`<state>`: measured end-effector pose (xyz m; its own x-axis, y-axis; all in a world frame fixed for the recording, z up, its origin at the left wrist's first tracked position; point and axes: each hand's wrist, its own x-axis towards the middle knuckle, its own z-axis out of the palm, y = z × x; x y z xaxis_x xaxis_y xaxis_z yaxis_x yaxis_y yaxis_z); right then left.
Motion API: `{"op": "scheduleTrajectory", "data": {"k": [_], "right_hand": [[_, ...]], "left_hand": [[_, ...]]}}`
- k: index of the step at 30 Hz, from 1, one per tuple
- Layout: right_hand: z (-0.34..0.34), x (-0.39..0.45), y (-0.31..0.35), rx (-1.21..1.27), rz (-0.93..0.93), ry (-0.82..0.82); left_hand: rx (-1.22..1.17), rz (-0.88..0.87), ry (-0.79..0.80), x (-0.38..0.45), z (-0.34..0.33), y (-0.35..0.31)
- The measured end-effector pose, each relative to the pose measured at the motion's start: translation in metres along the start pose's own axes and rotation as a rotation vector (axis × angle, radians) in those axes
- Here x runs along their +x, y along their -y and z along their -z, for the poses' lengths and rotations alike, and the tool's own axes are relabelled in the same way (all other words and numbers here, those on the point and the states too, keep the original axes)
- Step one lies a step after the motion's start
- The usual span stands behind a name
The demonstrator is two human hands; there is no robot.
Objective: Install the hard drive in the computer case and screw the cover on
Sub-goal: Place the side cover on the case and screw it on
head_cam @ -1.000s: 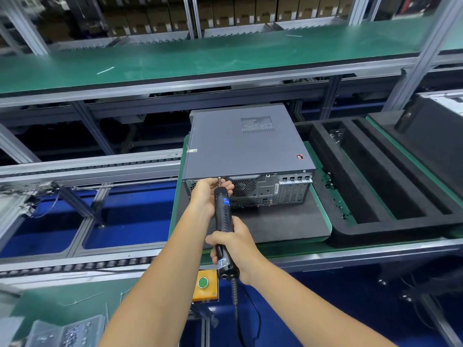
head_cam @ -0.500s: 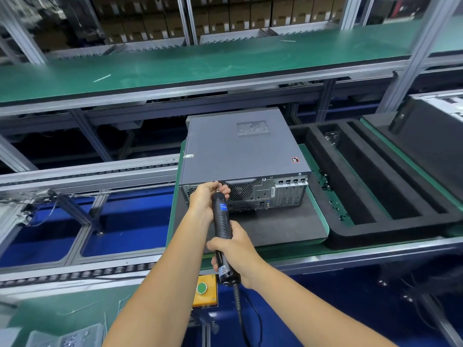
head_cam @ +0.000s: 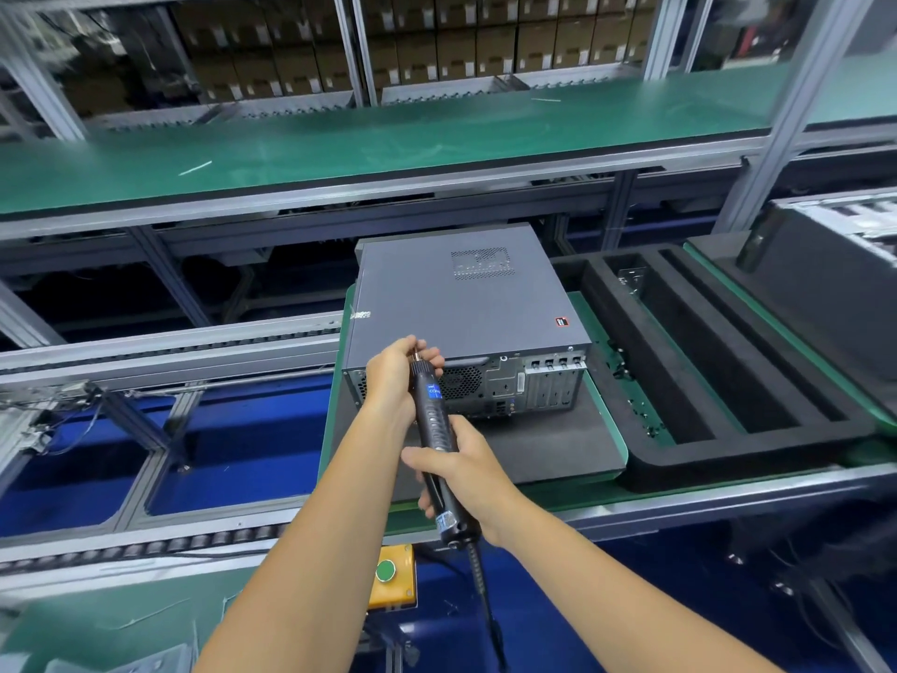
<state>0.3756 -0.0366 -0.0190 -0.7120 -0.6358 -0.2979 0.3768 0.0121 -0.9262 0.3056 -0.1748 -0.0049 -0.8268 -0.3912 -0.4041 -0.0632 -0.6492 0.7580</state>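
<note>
Green conveyor benches and racks of cartons lie behind the computer case [head_cam: 466, 303], which sits on a black foam pad [head_cam: 543, 444] with its cover [head_cam: 461, 293] already on. Since a second ago little has shifted (only the view): the left hand [head_cam: 393, 371] still pinches round the tip of the electric screwdriver [head_cam: 434, 429] at the case's rear top edge, just beyond the fingertips, while the right hand [head_cam: 461, 473] stays wrapped on the handle. Likely a cover screw is being driven; the hard drive is out of sight.
</note>
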Motion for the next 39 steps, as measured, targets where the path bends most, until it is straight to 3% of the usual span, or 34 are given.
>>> {"op": "scheduleTrajectory", "data": {"k": [10, 20, 26, 29, 33, 39], "right_hand": [[0.027, 0.0, 0.049, -0.14, 0.078, -0.07], [0.044, 0.003, 0.103, -0.304, 0.242, -0.167], [0.071, 0.031, 0.112, -0.364, 0.273, -0.258], [0.103, 0.054, 0.11, -0.419, 0.26, -0.281], [0.159, 0.084, 0.112, -0.405, 0.244, -0.311], [0.242, 0.12, 0.128, -0.316, 0.246, -0.383]], "left_hand": [[-0.033, -0.072, 0.038, -0.018, -0.044, -0.012], [0.065, -0.147, 0.232, -0.026, -0.092, -0.04], [0.575, -0.271, 0.131, 0.001, -0.107, -0.033], [0.716, -0.34, 0.098, 0.024, -0.118, -0.016], [1.004, -0.55, 0.017, 0.061, -0.147, 0.013], [1.189, -0.637, 0.001, 0.103, -0.197, 0.055]]}}
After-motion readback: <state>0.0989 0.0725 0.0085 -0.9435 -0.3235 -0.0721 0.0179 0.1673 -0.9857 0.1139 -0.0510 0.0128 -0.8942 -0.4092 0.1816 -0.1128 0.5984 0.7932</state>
